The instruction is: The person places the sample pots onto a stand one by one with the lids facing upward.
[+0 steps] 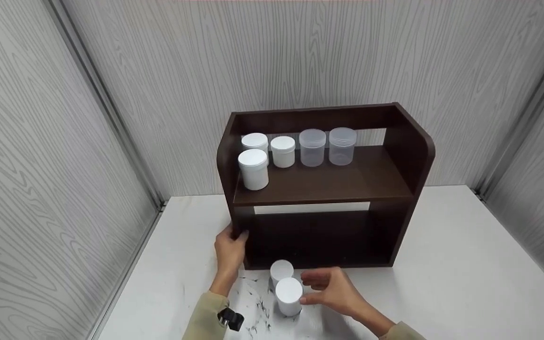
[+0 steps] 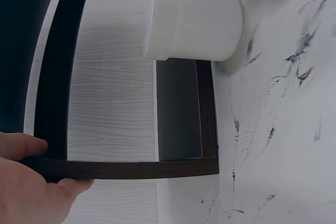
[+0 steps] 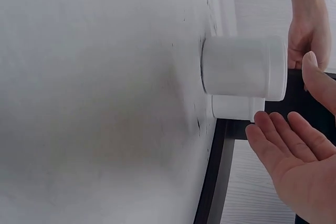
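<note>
My left hand (image 1: 229, 251) grips the left side panel of a dark brown two-tier shelf (image 1: 328, 189), thumb on the inner face; the left wrist view shows fingers (image 2: 23, 145) and thumb on either side of the board. Two white lidded jars stand before the shelf's lower front edge: a nearer jar (image 1: 289, 297) and one behind it (image 1: 281, 270). Just right of them is my right hand (image 1: 333, 289), fingers extended and thumb apart, holding nothing. In the right wrist view its fingertips (image 3: 260, 118) lie beside the jars; whether they touch is unclear.
On the upper tier stand white jars at the left, including a front jar (image 1: 253, 170) and a smaller jar (image 1: 283, 152). Two clear jars (image 1: 312, 148) are farther right. Dark scuffs mark the white table (image 1: 456, 264). Grey wood-patterned walls (image 1: 158, 71) enclose it.
</note>
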{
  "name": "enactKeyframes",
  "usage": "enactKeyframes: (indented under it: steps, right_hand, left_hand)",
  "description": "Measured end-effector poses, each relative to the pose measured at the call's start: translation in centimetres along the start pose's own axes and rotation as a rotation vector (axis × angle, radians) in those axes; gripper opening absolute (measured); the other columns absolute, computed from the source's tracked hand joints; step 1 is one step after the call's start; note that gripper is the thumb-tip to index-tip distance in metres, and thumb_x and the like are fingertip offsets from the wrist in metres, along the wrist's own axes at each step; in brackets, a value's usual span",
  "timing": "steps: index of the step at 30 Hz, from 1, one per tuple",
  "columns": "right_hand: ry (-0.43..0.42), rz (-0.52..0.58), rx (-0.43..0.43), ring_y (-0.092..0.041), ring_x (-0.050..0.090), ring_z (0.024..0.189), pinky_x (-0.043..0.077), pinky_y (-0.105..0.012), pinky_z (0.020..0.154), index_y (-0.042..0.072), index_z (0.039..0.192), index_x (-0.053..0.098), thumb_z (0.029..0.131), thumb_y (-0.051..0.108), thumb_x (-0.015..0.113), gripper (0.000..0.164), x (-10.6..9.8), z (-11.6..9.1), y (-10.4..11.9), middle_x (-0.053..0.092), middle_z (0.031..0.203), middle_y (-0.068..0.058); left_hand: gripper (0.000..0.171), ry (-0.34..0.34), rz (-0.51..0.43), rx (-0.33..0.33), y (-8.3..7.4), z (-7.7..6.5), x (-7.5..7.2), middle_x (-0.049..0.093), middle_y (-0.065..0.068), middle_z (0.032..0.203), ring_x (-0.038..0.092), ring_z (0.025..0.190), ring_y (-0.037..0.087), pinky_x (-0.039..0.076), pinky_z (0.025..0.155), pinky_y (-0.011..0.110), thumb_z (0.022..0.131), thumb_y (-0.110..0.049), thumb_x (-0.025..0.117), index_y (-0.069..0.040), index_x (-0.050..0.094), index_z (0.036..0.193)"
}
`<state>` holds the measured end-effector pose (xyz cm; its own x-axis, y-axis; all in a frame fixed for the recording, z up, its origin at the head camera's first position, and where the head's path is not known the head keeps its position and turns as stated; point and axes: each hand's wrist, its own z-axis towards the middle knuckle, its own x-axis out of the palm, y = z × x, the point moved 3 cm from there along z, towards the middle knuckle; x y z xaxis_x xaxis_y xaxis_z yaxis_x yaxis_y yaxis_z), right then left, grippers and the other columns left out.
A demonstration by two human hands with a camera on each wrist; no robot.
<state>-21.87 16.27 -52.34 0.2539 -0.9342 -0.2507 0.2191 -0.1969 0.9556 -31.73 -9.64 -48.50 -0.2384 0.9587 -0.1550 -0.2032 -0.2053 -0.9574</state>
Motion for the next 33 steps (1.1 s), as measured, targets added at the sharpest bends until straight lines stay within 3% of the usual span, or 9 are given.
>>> enactKeyframes:
  steps: [11,20,30,33]
  right_hand:
    - [0.039,0.019,-0.045,-0.038,0.069,0.117,0.057,-0.041,0.097,-0.009,0.126,0.071,0.076,0.004,0.095,0.057,1.0,0.2,-0.4,0.072,0.125,-0.021]
    - [0.041,-0.054,-0.021,-0.036,0.07,0.117,0.057,-0.042,0.097,-0.002,0.13,0.072,0.075,0.012,0.096,0.061,1.2,0.2,-0.8,0.073,0.128,-0.014]
    - [0.039,0.014,-0.002,-0.04,0.068,0.119,0.056,-0.039,0.098,-0.01,0.133,0.066,0.075,0.007,0.096,0.068,1.8,0.5,-0.9,0.069,0.132,-0.023]
    - [0.036,0.03,-0.008,-0.042,0.067,0.12,0.056,-0.037,0.097,-0.013,0.134,0.065,0.074,0.004,0.095,0.069,2.0,0.6,-1.0,0.067,0.132,-0.026]
  left_hand:
    - [0.042,0.019,-0.028,0.009,0.0,0.0,0.0,0.067,0.029,0.131,0.064,0.123,0.041,0.051,0.104,0.053,0.098,0.002,0.061,0.014,0.06,0.138]
    - [0.041,0.019,-0.014,-0.017,0.1,0.0,0.1,0.068,0.026,0.128,0.066,0.119,0.038,0.052,0.103,0.05,0.099,-0.002,0.062,0.012,0.061,0.138]
    - [0.034,-0.025,0.02,-0.008,0.1,-0.5,0.0,0.072,0.025,0.121,0.069,0.112,0.036,0.055,0.097,0.05,0.098,-0.003,0.065,0.01,0.067,0.13]
    - [0.038,-0.038,0.003,-0.012,0.0,-0.7,0.0,0.07,0.025,0.126,0.068,0.115,0.035,0.055,0.097,0.047,0.099,-0.003,0.066,0.008,0.065,0.135]
